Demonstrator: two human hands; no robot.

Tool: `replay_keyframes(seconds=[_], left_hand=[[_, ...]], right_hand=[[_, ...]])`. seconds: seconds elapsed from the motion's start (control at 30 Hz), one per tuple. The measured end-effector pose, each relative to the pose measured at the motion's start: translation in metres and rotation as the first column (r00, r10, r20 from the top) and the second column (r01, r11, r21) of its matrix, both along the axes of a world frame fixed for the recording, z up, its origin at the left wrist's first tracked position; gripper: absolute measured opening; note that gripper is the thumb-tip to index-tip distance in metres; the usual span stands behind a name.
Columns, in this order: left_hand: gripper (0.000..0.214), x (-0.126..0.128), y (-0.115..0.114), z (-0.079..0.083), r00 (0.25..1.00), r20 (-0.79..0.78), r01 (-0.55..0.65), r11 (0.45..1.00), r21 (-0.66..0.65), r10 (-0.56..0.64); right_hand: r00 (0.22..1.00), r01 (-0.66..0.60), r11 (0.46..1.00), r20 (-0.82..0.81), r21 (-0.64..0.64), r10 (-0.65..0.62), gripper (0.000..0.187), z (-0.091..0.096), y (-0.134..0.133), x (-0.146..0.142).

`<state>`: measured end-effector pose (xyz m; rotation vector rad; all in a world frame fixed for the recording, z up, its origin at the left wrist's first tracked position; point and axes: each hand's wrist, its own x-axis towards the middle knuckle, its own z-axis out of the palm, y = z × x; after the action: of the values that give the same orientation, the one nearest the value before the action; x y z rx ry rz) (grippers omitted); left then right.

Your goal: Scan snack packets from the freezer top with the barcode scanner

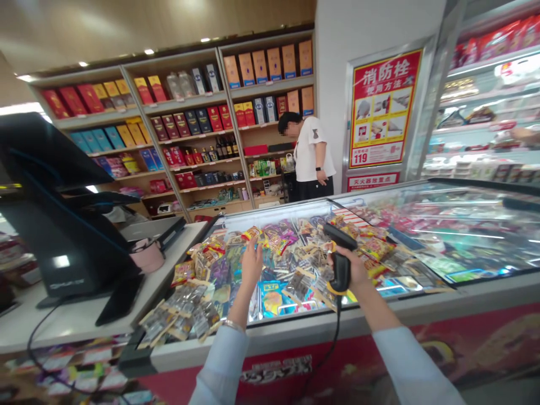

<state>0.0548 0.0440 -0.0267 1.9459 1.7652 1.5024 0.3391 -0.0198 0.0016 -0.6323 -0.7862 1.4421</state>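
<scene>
My right hand (355,269) is wrapped around the handle of a black barcode scanner (341,270) with yellow trim, its cable hanging down in front of the freezer. My left hand (252,260) reaches over the glass top, fingers stretched out and slightly apart. Just beyond its fingertips lies a red-and-yellow snack packet (252,233); whether they touch I cannot tell. Many small snack packets are spread on the glass around both hands. A heap of clear-and-brown packets (185,312) lies at the near left corner, and a blue packet (272,298) shows between my arms.
On the left counter (84,320) stand a black checkout terminal (54,208) and a pink cup (147,256). The chest freezer (202,354) spans the front. Behind it, a person in a white shirt (312,152) stands by shelves of boxes. A lit refrigerated display (476,112) is at right.
</scene>
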Motion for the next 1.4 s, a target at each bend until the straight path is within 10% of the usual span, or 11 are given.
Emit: replay_keyframes(seconds=[0.4,0.63,1.4], left_hand=[[0.071,-0.012,0.071,-0.026,0.918,-0.301,0.211,0.96,-0.183,-0.259],[0.084,-0.008,0.088,-0.034,0.741,-0.512,0.329,0.899,-0.288,-0.435],[0.047,0.027,0.07,-0.03,0.84,-0.513,0.055,0.97,-0.237,-0.173]], right_hand=[[0.986,-0.073,0.979,-0.164,-0.189,0.042,0.024,-0.045,0.04,-0.177],[0.984,0.015,0.976,-0.169,-0.215,-0.052,0.025,-0.07,0.062,-0.154],[0.957,0.148,0.966,-0.216,-0.211,-0.194,0.031,-0.081,0.072,-0.133]])
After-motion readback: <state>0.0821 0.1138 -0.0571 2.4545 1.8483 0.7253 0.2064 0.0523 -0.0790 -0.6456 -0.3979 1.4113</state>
